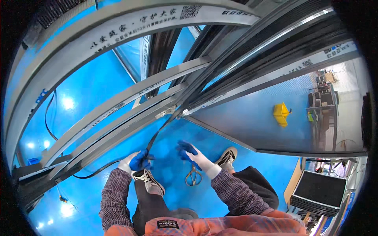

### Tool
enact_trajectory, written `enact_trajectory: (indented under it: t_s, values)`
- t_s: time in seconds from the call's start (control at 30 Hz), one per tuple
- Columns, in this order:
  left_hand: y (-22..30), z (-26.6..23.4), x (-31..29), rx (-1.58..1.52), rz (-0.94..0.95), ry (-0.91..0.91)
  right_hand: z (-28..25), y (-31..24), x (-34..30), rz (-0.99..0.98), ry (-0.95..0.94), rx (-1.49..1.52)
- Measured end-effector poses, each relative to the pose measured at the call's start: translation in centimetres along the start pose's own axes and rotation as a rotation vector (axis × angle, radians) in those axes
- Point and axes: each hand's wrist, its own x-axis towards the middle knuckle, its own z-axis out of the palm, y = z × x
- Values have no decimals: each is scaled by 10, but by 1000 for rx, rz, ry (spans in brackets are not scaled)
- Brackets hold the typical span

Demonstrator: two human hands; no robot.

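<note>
My left hand (138,160), in a white and blue glove, is closed on a long black flexible strip (156,133). From this hand the strip rises to the corner of a grey metal frame (130,98); a thin black length also trails off left along the floor. My right hand (193,153), gloved the same way, is held apart from the strip with its fingers stretched out toward the left. Just below it is a pair of scissors (193,177), loop handles nearest me; whether the hand touches them I cannot tell.
Frame bars with printed white film span the upper left. A mesh panel (244,122) stands on the right, with a yellow bin (281,114) visible through it. Stacked black panels (319,189) sit at lower right. My shoes rest on the blue floor (173,188).
</note>
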Motion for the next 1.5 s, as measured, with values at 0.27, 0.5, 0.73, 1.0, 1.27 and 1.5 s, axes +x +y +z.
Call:
enact_trajectory:
  t_s: [0.27, 0.5, 0.73, 1.0, 1.27, 1.5]
  values:
    - [-7, -28, -23, 307, -106, -21, 36, -133, 3, -391, -61, 113]
    - [49, 63, 1, 1227, 152, 68, 36, -166, -7, -463, -100, -278]
    - [131, 248, 1, 979, 1020, -115, 23, -150, -29, -620, 106, -257]
    - [142, 369, 26, 172, 1045, -41, -30, -179, -165, -288, -13, -518]
    - [133, 422, 26, -124, 1024, 319, -40, -186, -203, -535, 20, -647]
    - [137, 417, 32, 48, 1134, 277, -38, -182, -192, -474, -40, -743]
